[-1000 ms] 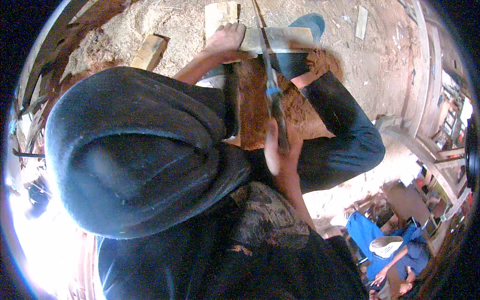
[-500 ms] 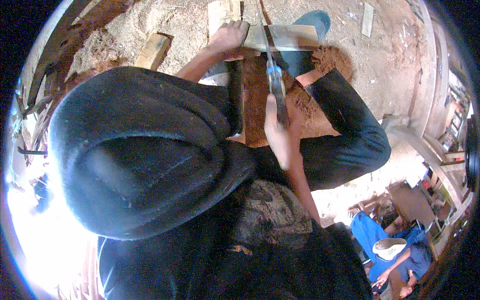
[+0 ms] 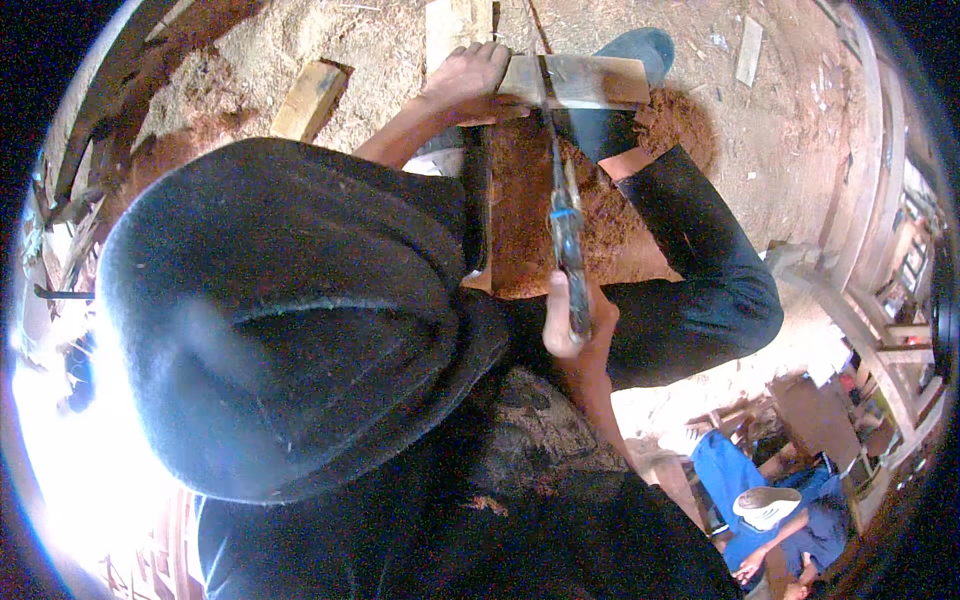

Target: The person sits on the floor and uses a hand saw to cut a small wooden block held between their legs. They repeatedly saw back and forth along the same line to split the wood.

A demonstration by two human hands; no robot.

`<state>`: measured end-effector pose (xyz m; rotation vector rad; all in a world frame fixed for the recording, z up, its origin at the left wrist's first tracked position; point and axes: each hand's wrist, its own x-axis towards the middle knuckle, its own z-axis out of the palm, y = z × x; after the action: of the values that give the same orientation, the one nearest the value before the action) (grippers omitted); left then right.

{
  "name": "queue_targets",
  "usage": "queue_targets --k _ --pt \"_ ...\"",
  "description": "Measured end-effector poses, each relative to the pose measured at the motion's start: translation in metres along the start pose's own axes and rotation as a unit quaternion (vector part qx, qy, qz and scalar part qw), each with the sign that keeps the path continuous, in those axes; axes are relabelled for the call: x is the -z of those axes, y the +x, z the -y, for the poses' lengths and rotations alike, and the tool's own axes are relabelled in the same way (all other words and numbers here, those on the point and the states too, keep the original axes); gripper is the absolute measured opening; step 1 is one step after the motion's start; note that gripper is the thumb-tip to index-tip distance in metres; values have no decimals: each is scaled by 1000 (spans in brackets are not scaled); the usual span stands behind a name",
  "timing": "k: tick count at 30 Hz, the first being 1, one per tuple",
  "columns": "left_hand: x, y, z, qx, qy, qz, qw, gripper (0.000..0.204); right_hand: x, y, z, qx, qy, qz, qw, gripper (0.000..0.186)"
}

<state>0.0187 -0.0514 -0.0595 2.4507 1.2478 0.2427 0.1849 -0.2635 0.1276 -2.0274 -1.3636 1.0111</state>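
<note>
In the head view, my right hand (image 3: 580,325) is wrapped round the handle of a handsaw (image 3: 568,245) with a blue band near the blade. The saw's narrow blade points away from me and lies across a short wooden board (image 3: 600,80). At the board's left end my left hand (image 3: 470,75) is closed over it, its fingertips partly hidden. A foot in a dark blue shoe (image 3: 645,52) shows behind the board's right end. My bent leg (image 3: 690,310) in dark trousers is beside the saw.
A wood block (image 3: 310,98) lies left of my left arm; a pale offcut (image 3: 748,50) lies at the far right. Reddish sawdust (image 3: 680,130) is heaped by my ankle. Another person in blue trousers (image 3: 725,470) sits at the lower right, near stacked timber. A dark hood (image 3: 290,330) covers much of the left.
My right hand has drawn the saw back toward me, so more of the blade shows on the near side of the board. My left hand stays on the board; the view has shifted slightly.
</note>
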Motion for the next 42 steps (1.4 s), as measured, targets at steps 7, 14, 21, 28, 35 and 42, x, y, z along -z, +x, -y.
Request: queue_targets --k 7,14,21,28,35,42 --pt "-7 5 17 -15 6 -16 1000 81 -20 61 5 -60 42 55 996 25" --pt "0 4 6 -8 4 0 1000 81 -21 18 -33 41 -24 22 999 27" --pt "1 2 5 -18 4 2 1000 81 -18 30 -16 -32 -10 70 997 26" --pt "-7 1 8 -5 6 -31 999 78 -18 62 -2 -50 56 62 995 32" --pt "-5 5 16 -29 28 -27 999 78 -14 19 -22 50 65 -36 996 28" --pt "-12 2 9 -26 6 -31 999 81 -30 47 -9 -55 87 4 995 29"
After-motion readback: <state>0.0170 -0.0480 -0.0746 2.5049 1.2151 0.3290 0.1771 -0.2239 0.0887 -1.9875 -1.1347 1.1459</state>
